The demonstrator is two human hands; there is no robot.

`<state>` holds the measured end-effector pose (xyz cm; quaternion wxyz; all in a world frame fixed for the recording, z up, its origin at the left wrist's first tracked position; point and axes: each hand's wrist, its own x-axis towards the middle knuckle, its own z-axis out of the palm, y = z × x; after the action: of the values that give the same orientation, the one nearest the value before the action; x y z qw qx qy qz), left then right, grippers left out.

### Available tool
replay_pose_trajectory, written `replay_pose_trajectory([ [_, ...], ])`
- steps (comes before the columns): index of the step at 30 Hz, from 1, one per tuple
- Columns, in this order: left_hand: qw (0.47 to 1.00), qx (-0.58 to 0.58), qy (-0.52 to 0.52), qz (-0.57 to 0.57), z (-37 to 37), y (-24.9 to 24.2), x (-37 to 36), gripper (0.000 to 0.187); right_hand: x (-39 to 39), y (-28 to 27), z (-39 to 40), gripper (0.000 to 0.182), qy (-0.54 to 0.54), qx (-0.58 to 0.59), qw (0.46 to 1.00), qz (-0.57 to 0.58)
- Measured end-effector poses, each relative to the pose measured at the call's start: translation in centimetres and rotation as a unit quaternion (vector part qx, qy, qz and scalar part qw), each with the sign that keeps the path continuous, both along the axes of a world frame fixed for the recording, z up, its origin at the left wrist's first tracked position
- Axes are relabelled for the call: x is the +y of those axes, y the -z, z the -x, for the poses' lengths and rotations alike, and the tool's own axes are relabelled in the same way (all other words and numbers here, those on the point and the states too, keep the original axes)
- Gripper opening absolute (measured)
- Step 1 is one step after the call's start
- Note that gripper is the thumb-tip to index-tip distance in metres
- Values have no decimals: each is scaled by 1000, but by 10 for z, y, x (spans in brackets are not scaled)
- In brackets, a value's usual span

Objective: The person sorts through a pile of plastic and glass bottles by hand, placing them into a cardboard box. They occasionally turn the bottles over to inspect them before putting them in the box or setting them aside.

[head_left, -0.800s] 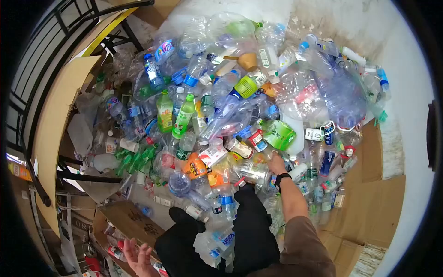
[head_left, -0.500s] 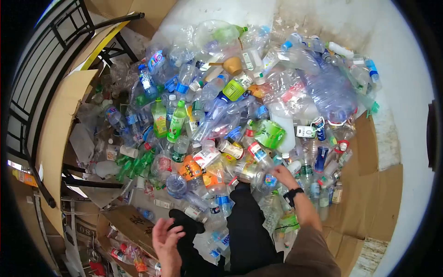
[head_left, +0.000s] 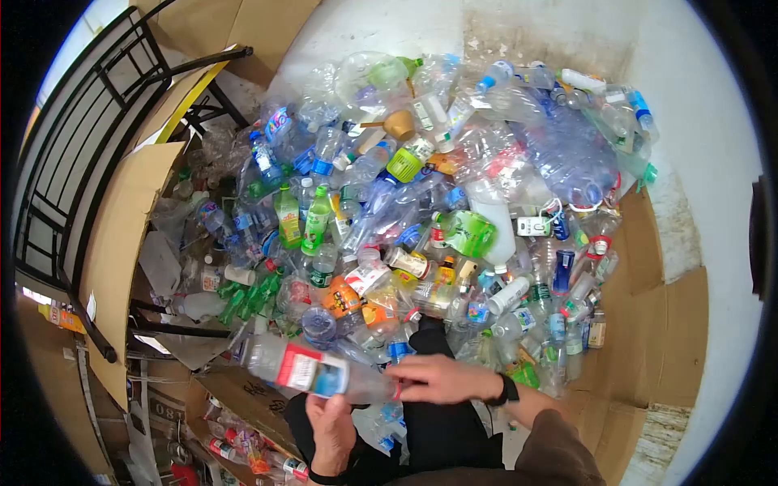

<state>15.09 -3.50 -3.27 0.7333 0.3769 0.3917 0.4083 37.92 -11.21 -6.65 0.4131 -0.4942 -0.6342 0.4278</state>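
Bottle (head_left: 312,371), clear with a red, white and blue label, lies sideways above the person's dark-clad legs (head_left: 442,405). Left hand (head_left: 332,433): positioned below the label; thumb and fingers grip the bottle's near side from beneath. Right hand (head_left: 446,379): positioned at the neck end; fingers are held close together and reach over the neck. Motion blur covers this end, so whether these fingertips pinch the bottle cannot be told. Beyond both hands: a pile of plastic bottles (head_left: 389,267).
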Motion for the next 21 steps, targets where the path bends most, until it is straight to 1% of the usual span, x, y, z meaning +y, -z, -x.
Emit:
replay_pose_trajectory([
  [1, 999, -4, -32, -20, 9, -2, 7, 70, 19, 17, -12, 41, -25, 79, 996, 21],
  [2, 998, 18, -37, -44, 23, -4, 17, 71, 40, 32, -27, 45, 40, 29, 998, 33],
  [3, 994, 42, -87, -48, 32, -7, 24, 67, 61, 52, -43, 49, 103, -22, 993, 45],
  [4, 991, 41, -122, -35, 51, -2, 32, 64, 84, 88, -61, 53, 183, -109, 977, 19],
  [5, 987, 40, -155, -24, 75, 4, 40, 61, 104, 128, -78, 57, 262, -193, 946, -9],
  [7, 980, 58, -190, -2, 111, -3, 49, 57, 134, 185, -106, 66, 278, -310, 906, 71],
  [8, 976, 48, -212, 11, 131, -2, 52, 55, 146, 212, -114, 66, 270, -308, 909, 70],
  [9, 974, 51, -219, 12, 148, 0, 56, 55, 157, 236, -121, 73, 253, -350, 896, 101],
  [10, 958, 51, -283, 23, 164, 1, 59, 55, 165, 248, -124, 79, 233, -391, 881, 130],
  [11, 936, 52, -346, 32, 179, 2, 60, 54, 169, 259, -126, 79, 224, -390, 884, 130],
  [13, 936, 46, -349, 29, 203, 0, 60, 54, 175, 269, -129, 75, 250, -327, 887, 210],
  [14, 935, 49, -350, 28, 212, 2, 58, 55, 176, 266, -130, 75, 242, -331, 888, 209],
  [15, 934, 53, -351, 27, 225, 2, 54, 55, 172, 257, -129, 71, 242, -356, 881, 196],
  [16, 935, 57, -349, 21, 251, 16, 49, 57, 166, 246, -127, 66, 244, -380, 873, 182],
  [17, 934, 54, -352, 24, 260, 22, 47, 57, 160, 237, -130, 62, 250, -406, 863, 168],
  [18, 934, 64, -349, 52, 266, 26, 45, 57, 148, 239, -132, 60, 269, -442, 849, 106],
  [19, 932, 73, -345, 78, 273, 32, 42, 58, 137, 222, -130, 60, 268, -446, 848, 102],
  [21, 935, 71, -339, 75, 302, 57, 29, 61, 106, 179, -121, 61, 300, -417, 858, 2],
])
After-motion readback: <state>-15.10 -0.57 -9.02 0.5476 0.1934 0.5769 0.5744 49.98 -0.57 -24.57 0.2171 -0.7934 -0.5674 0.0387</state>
